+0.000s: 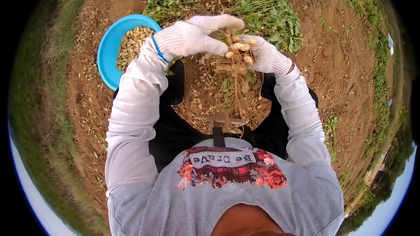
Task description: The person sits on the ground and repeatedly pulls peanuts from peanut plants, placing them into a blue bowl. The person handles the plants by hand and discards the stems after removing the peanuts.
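Note:
My right hand, in a white knit glove, is closed on a peanut plant's root end, with pale pods clustered around the fingers and thin roots trailing toward me. Just left of it, my left hand is gloved the same way, with a blue band at the wrist. Its fingers and thumb are spread apart, their tips right beside the pods; whether they touch is hard to tell. Nothing shows in its palm. Left of that hand sits a light blue basin, partly filled with picked peanuts.
Uprooted peanut plants with green leaves lie in a heap beyond my hands, pods among them. Brown soil spreads around, littered with bits of plant. My dark shoes and knees frame the ground below my hands.

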Demonstrator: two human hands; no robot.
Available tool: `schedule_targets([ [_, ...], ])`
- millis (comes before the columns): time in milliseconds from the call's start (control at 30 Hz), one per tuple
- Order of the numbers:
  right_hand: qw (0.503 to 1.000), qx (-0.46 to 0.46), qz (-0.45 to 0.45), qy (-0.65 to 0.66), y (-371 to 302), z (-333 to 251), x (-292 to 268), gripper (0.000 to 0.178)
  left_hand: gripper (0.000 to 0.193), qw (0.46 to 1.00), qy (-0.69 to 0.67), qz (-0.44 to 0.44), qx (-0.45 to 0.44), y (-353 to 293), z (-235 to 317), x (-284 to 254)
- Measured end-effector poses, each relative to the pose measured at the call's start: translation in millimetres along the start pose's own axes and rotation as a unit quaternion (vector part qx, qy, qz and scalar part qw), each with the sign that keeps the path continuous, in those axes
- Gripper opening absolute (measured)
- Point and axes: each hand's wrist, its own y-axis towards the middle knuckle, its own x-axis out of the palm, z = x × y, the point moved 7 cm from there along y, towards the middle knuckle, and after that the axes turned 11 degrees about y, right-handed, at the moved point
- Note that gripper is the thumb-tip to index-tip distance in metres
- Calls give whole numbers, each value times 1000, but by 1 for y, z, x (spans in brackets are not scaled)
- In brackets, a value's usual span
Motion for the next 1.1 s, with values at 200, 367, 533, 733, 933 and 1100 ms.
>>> schedule_targets([
  [200,993,81,17,83,-6,24,1,40,34,999,-35,-36,-20,11,6,13],
  [367,997,57,33,40,-12,33,-2,37,27,999,-2,-6,-52,21,5,21],
  [533,990,45,52,-119,-14,3,-7,46,24,991,126,19,-44,14,13,7],
  [733,994,-22,21,-106,-24,1,-12,39,26,936,148,110,-300,-58,-30,-89],
  [933,992,96,12,-83,-15,17,2,42,26,797,526,187,-231,-98,-68,-111],
  [1100,994,63,40,-84,-10,9,-4,40,44,989,89,15,-118,-30,-8,-15],
])
